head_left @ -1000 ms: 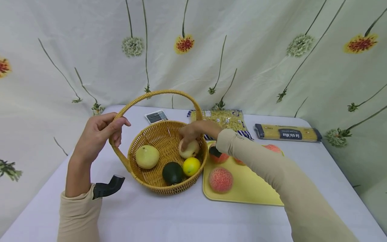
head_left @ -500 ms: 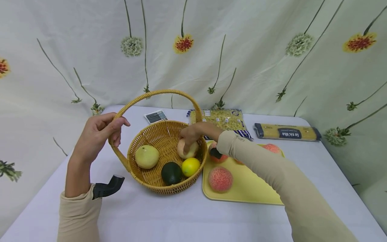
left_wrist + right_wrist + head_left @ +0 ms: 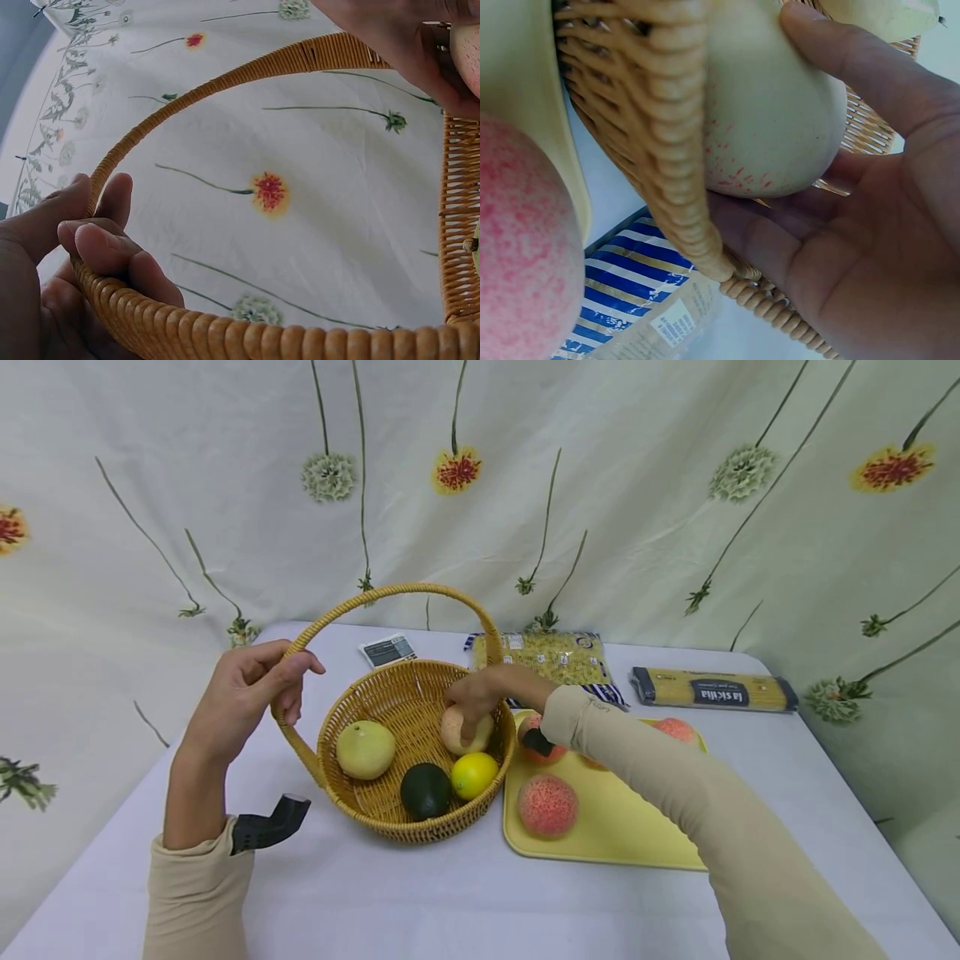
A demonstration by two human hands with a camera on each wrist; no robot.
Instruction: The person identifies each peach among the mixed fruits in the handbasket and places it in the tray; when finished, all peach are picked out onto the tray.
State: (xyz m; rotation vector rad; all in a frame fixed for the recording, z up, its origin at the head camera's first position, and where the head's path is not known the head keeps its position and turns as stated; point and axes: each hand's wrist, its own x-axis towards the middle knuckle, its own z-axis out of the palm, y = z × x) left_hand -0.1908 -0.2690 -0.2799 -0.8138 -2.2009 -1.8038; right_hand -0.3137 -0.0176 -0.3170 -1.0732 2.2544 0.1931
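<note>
My left hand (image 3: 243, 689) grips the left side of the wicker basket's tall arched handle (image 3: 390, 590), its fingers curled round the cane in the left wrist view. Inside the basket (image 3: 408, 697), my right hand (image 3: 483, 692) holds a pale peach (image 3: 772, 112) with red flecks, low at the right wall. In the right wrist view, thumb and fingers lie on opposite sides of it. Before this peach lie a yellow lemon (image 3: 474, 776) and a dark green avocado (image 3: 425, 791). A pale green, pear-like fruit (image 3: 365, 749) sits at the basket's left.
A yellow tray (image 3: 615, 835) right of the basket bears several red-speckled peaches (image 3: 548, 806), partly behind my right forearm. Farther back lie a clear bag of pasta (image 3: 555, 656), a spaghetti pack (image 3: 712, 687) and a small white packet (image 3: 387, 649). A flowered cloth hangs behind the table.
The peach under my right hand has turned and shifted slightly left, its pinker side showing now. My left hand and the basket keep their places.
</note>
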